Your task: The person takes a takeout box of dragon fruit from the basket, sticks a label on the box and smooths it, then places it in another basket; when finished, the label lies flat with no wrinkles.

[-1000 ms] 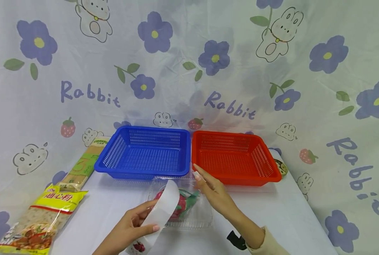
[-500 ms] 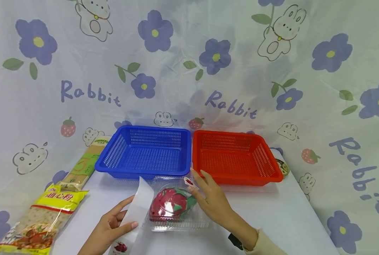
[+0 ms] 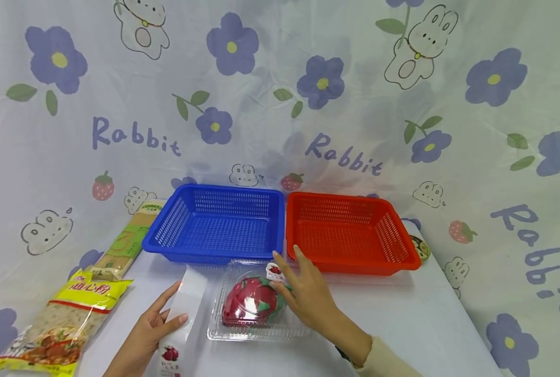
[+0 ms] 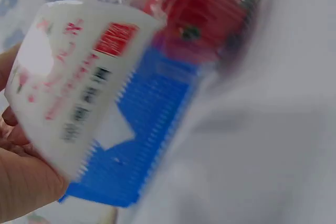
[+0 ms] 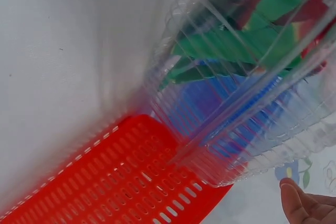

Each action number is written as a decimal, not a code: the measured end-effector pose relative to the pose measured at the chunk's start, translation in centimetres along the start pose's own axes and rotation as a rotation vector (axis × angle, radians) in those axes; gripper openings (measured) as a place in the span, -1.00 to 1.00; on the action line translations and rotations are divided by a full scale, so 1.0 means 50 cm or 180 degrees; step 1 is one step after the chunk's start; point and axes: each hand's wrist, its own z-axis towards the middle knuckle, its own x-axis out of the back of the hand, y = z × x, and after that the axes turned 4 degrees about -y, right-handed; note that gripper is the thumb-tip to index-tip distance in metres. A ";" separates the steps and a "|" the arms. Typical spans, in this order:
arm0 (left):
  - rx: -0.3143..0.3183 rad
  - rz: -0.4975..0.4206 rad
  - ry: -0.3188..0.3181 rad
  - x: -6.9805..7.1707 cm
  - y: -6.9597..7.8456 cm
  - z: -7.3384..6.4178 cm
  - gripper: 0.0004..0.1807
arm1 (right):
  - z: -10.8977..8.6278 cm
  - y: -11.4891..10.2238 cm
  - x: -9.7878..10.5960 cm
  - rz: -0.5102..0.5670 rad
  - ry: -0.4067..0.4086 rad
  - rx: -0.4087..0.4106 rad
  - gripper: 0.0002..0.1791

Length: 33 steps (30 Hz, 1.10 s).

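A clear plastic clamshell box (image 3: 217,320) with a red-and-green dragon fruit (image 3: 248,305) inside sits on the white table, its lid down. On the lid lies a small sticker (image 3: 273,270) with a red fruit print. My right hand (image 3: 312,296) reaches over the lid with spread fingers, the fingertips at the sticker's edge. Left of the box, my left hand (image 3: 145,332) pinches a white strip of stickers (image 3: 188,298) between thumb and fingers. Red and black print shows on the strip (image 4: 79,77) in the left wrist view, which is blurred.
Behind the box stand a blue basket (image 3: 171,255) and a red basket (image 3: 369,268), side by side. At left lie a yellow food packet (image 3: 58,330) and a green-labelled noodle packet (image 3: 126,243). A round-labelled item (image 3: 420,248) is partly hidden beside the red basket.
My left hand has drawn the sticker strip left, away from the box. The sticker, first at my right fingertips, now lies on the lid; the right fingers have spread.
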 end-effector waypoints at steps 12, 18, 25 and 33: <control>0.0573 -0.0112 0.0277 0.050 -0.092 0.019 -0.41 | 0.001 0.003 -0.026 -0.0325 0.0153 0.0276 -0.26; 0.0873 0.0161 0.0639 0.039 -0.087 0.022 -0.04 | 0.000 0.000 -0.029 -0.0326 0.0146 0.0254 -0.26; 0.1419 0.0790 0.0968 0.026 -0.083 0.023 0.12 | -0.006 -0.001 -0.029 -0.0291 0.0173 0.0311 -0.31; 0.1165 0.0621 0.1029 0.022 -0.081 0.040 0.07 | -0.007 -0.001 -0.031 -0.0303 0.0103 0.0283 -0.24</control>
